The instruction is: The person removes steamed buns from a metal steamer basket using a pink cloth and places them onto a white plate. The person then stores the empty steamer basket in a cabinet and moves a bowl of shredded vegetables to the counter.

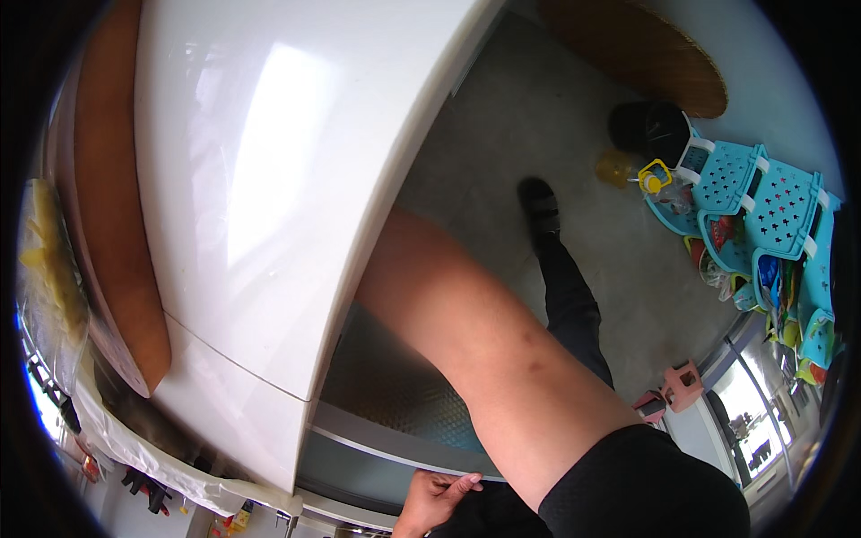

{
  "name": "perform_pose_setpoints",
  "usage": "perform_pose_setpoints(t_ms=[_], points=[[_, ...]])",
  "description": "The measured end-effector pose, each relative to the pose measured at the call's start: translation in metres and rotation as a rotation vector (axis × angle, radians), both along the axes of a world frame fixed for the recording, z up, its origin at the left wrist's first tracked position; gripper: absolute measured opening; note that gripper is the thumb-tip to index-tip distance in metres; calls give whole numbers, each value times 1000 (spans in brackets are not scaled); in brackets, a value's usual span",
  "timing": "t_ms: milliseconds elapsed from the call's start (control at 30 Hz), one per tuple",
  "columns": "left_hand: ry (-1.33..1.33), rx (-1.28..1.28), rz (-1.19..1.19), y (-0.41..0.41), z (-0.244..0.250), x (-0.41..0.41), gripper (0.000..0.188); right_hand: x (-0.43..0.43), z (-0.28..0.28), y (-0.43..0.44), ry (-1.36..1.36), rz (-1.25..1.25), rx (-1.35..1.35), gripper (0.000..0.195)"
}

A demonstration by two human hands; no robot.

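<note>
At the bottom, my left hand (436, 499) curls its fingers by the pale edge of a cabinet front panel (403, 449), with its thumb lying along that edge. My right forearm (484, 350), below a black sleeve, reaches up and left under the white countertop (202, 202). My right hand is out of view beneath the counter's edge, so what it touches is hidden. Between forearm and panel shows a textured, silvery surface (403, 393), partly in shadow.
A brown wooden board (107, 202) lies on the counter, near a clear bag with yellowish contents (57, 269). Across the grey floor (484, 134) stand blue plastic baskets (783, 205), a bottle with a yellow cap (615, 168), a black bin (646, 131) and a pink stool (683, 385).
</note>
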State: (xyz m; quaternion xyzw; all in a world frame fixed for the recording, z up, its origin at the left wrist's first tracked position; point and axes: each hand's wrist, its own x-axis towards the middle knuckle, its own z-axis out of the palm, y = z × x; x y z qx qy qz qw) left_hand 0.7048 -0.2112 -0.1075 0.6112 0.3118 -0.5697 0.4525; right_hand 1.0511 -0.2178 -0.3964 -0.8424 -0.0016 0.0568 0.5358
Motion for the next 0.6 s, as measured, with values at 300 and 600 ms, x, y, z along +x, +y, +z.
perform_pose_setpoints(t_ms=[300,600], points=[[-80,-24,37,-19,-5,1,30,-6,41,-68,-134,-8,125,24],[-295,-29,254,-84,-8,34,43,-149,222,-374,513,169,202,32]])
